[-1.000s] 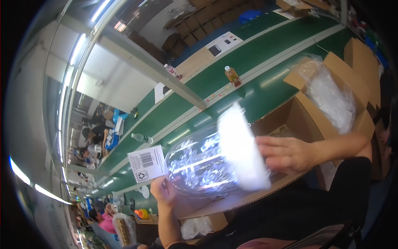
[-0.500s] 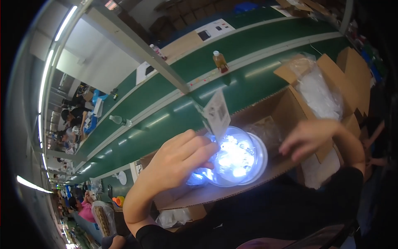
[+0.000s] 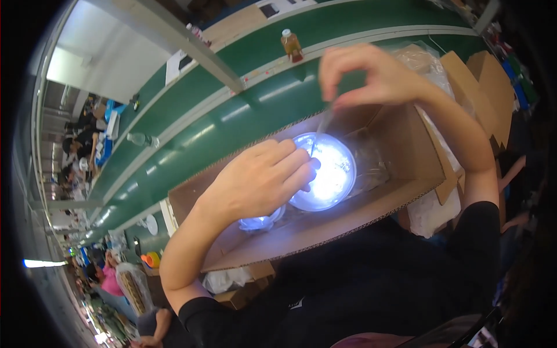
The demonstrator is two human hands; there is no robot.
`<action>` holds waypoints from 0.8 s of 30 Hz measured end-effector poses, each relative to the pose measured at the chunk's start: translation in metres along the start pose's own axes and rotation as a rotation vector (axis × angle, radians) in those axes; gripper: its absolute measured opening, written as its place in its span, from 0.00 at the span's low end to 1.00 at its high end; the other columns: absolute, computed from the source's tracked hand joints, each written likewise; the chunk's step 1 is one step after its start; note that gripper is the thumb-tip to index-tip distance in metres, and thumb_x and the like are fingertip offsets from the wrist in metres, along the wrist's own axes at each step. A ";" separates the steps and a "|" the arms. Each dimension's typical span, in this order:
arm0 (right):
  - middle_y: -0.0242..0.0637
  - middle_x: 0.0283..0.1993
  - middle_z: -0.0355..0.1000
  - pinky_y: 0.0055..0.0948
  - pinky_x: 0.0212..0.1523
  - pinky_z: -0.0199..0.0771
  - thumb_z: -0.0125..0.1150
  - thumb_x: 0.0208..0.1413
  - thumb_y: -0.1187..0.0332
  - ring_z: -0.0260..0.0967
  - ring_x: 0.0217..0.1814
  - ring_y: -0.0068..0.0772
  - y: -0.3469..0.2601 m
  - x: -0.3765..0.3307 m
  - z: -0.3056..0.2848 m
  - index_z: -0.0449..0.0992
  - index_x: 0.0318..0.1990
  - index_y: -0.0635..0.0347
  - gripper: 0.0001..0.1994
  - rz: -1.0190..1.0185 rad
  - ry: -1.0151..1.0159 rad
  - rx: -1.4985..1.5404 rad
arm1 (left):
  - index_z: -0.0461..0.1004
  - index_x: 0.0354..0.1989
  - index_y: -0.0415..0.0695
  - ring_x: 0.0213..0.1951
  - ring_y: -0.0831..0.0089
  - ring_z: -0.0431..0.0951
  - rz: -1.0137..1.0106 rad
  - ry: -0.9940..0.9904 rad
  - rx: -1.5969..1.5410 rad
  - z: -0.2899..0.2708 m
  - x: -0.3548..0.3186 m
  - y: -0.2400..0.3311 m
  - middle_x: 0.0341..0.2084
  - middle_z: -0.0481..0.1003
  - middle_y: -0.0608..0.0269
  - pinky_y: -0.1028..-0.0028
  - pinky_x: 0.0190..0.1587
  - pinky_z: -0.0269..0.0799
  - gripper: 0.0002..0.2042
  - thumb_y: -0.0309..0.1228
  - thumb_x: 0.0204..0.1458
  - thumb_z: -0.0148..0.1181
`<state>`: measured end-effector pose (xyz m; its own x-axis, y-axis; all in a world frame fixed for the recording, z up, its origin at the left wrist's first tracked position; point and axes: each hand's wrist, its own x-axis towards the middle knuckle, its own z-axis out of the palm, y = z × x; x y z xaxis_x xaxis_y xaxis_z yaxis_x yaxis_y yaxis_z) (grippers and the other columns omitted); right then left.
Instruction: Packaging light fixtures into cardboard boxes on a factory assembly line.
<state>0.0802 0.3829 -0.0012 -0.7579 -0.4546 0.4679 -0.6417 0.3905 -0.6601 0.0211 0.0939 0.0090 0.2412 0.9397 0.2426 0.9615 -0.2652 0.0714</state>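
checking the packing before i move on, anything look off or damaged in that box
Nothing stands out. The left hand rests on a clear round lid inside the cardboard box, and the right hand pinches clear film above it.

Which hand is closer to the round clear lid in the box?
Left. The left hand rests its fingertips on the round clear lid; the right hand is raised above it, pinching clear film.

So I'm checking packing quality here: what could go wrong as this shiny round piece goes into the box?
The left hand presses its fingertips on the shiny disc, so it may smudge or tip. The right hand pinches thin clear film above it, which could tear or snag. The cardboard box overhangs the person's lap and might slide.
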 end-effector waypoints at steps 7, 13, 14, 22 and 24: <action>0.35 0.31 0.70 0.30 0.34 0.73 0.67 0.46 0.78 0.72 0.33 0.34 -0.029 -0.038 0.006 0.76 0.30 0.61 0.06 0.083 -0.186 -0.142 | 0.72 0.43 0.39 0.33 0.61 0.73 -0.113 0.104 -0.114 0.036 -0.009 -0.011 0.30 0.69 0.59 0.64 0.36 0.69 0.17 0.30 0.46 0.68; 0.35 0.33 0.70 0.39 0.34 0.72 0.66 0.45 0.73 0.72 0.36 0.45 -0.048 -0.033 0.034 0.70 0.34 0.59 0.10 0.167 -0.456 -0.182 | 0.69 0.40 0.39 0.36 0.60 0.73 -0.165 -0.011 -0.126 0.086 -0.008 -0.006 0.32 0.69 0.57 0.62 0.40 0.71 0.10 0.26 0.49 0.58; 0.36 0.33 0.71 0.40 0.35 0.72 0.66 0.46 0.73 0.72 0.36 0.46 -0.049 -0.030 0.040 0.70 0.34 0.59 0.10 0.190 -0.498 -0.170 | 0.68 0.40 0.38 0.36 0.59 0.73 -0.186 0.009 -0.149 0.094 -0.010 -0.005 0.32 0.69 0.57 0.62 0.40 0.71 0.11 0.25 0.48 0.57; 0.47 0.35 0.78 0.48 0.40 0.75 0.62 0.54 0.38 0.76 0.41 0.57 -0.020 -0.011 0.062 0.76 0.41 0.63 0.30 0.445 -0.772 -0.221 | 0.69 0.43 0.36 0.42 0.53 0.76 -0.254 -0.058 -0.355 0.141 -0.038 -0.016 0.35 0.73 0.51 0.58 0.45 0.73 0.11 0.24 0.52 0.59; 0.49 0.40 0.78 0.49 0.44 0.75 0.62 0.54 0.40 0.75 0.46 0.57 -0.006 -0.009 0.073 0.75 0.46 0.64 0.31 0.517 -0.874 -0.313 | 0.69 0.43 0.36 0.43 0.51 0.76 -0.264 -0.023 -0.302 0.156 -0.049 -0.016 0.37 0.74 0.49 0.56 0.46 0.72 0.10 0.24 0.54 0.59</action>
<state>0.0991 0.3260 -0.0445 -0.6792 -0.5431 -0.4937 -0.3613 0.8329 -0.4193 0.0143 0.0861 -0.1545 -0.0029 0.9877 0.1562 0.9097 -0.0622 0.4105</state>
